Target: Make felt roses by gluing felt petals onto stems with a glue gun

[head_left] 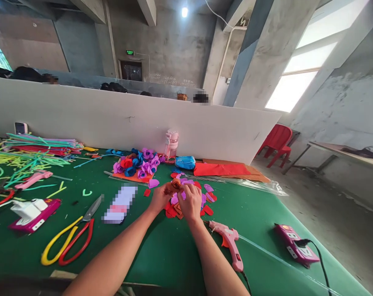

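Brown flower [175, 185]: located between my two hands, raised above the heap of loose petals [208, 210] near the middle of the green table [260, 213]. My left hand [160, 199] grasps it from the left side, fingers bent in around its base. My right hand [191, 202] is at its right edge, fingers curled and fingertips against or just beside the rim; whether they pinch a petal I cannot tell, as the contact is too small to read. Loose petals are red, purple and brown, and lie partly under my hands. Just right of my right forearm, a pink glue gun [229, 238] lies on its side, nozzle toward the petals, with a clear glue stick [272, 255] protruding from its rear. To my left I record scissors [81, 230] with one yellow and one red handle, blades apart. Beyond my hands, to the left, a cluster of made-up flowers [148, 167] in purple, blue and red rests on an orange sheet [125, 176]. Directly beyond the petals sits a blue pouch [185, 163], with a pink bottle [171, 142] upright behind it and a red sheet [220, 169] lying flat to its right.
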The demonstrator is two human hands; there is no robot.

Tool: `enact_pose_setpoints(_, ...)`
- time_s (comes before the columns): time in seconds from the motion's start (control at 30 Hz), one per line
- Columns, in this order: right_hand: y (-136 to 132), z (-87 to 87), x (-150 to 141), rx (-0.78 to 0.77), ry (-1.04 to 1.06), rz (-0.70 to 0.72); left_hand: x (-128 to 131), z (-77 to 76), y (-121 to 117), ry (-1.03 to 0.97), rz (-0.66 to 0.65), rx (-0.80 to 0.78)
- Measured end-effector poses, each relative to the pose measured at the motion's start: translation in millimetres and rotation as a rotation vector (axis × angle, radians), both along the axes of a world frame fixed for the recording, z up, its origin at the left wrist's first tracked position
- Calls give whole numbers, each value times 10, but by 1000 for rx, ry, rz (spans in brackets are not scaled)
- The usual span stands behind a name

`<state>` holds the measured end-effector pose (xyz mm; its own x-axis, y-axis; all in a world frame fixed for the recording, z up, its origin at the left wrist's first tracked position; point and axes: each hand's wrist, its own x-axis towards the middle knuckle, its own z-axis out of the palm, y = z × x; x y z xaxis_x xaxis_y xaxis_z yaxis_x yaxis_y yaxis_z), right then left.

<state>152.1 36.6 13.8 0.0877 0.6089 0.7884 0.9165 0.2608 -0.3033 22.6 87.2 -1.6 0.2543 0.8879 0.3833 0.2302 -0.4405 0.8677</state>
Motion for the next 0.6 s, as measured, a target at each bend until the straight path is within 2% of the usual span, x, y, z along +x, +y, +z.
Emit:
enact_pose_setpoints(0.13, -18, 24, -1, -1, 7, 25, 4, -12, 6, 18, 47, 22)
enact_pose_setpoints(0.23, -39, 52, -9, -19, 101, 96, -9, -25, 32, 10, 79, 37)
enact_pose_setpoints(0.37, -26, 28, -38, -89, 446, 251, -44, -50, 87, 5, 118, 11)
enact_pose_setpoints(0.5, 38, -50, -54, -240, 874, 378, -66, -72, 126, 41, 175, 14)
enact_pose_setpoints(0.6, 69, -66, -39, -292, 1128, 449, -61, -84, 138, -36, 135, 17)
